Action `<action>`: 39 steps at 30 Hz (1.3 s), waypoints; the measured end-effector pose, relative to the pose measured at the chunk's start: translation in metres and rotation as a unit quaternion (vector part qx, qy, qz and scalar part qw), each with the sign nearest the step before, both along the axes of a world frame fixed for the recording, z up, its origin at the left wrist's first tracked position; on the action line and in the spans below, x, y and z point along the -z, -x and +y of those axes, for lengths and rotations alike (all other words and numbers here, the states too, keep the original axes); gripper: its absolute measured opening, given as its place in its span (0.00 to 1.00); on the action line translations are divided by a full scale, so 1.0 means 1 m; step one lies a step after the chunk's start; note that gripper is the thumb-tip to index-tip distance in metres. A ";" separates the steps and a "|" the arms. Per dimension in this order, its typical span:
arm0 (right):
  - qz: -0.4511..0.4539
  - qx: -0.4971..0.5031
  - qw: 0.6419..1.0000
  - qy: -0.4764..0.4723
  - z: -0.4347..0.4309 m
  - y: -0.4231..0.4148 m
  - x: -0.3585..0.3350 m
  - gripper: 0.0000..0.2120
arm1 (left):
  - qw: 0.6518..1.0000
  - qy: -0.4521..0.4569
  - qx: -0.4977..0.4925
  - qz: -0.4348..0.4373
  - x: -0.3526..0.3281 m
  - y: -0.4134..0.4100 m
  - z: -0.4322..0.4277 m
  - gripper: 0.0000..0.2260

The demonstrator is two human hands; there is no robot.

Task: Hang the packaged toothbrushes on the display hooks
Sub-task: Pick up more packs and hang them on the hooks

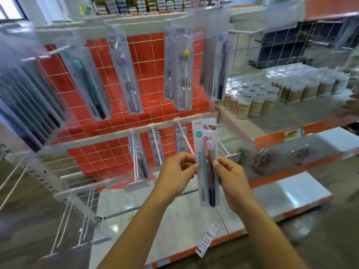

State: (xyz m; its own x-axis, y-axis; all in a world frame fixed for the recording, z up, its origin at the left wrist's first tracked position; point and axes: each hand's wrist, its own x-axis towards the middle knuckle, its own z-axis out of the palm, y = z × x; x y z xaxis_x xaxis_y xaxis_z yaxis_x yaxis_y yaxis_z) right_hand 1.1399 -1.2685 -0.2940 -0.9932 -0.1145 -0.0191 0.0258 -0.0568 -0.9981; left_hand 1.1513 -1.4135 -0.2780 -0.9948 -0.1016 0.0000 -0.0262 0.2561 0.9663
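Head view: both hands hold one packaged toothbrush [207,162] upright in front of the lower display hooks [185,139]. Left hand [177,172] pinches its left edge, right hand [230,176] pinches the right edge. Pack is a long white card, clear blister, pink bristles up, dark handle down, "Hanet"-like print, hang slot on top. Other packs [179,72] hang on the red grid panel [147,61] above.

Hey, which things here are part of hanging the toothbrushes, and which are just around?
Part of the job:
toothbrush pack held by left hand and right hand
bare hook
hung packs

Just around:
jars on right shelf
pack on floor
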 end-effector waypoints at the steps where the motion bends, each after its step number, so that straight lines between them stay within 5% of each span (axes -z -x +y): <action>1: -0.001 -0.007 1.000 -0.003 -0.001 -0.002 0.004 0.13 | 1.000 0.011 0.001 -0.004 0.005 -0.002 -0.002 0.06; 9: -0.010 -0.029 0.999 -0.008 -0.011 0.002 0.075 0.14 | 0.994 0.108 0.015 0.013 0.086 0.003 -0.019 0.06; 26: 0.102 -0.122 0.987 0.010 -0.023 0.057 0.207 0.14 | 0.968 0.047 -0.024 0.247 0.230 0.048 -0.034 0.08; 39: 0.284 -0.160 0.939 0.111 -0.057 0.077 0.235 0.10 | 0.871 0.076 -0.033 0.483 0.253 0.066 -0.056 0.08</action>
State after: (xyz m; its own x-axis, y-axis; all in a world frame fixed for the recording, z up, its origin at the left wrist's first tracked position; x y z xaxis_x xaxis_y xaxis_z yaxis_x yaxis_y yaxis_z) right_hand 1.0630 -1.3254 -0.5289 -0.7503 -0.3478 0.5622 -0.4547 -0.3459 -0.8208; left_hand 1.0857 -1.4693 -0.5308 -0.5143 -0.0839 0.8535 0.7618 0.4125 0.4995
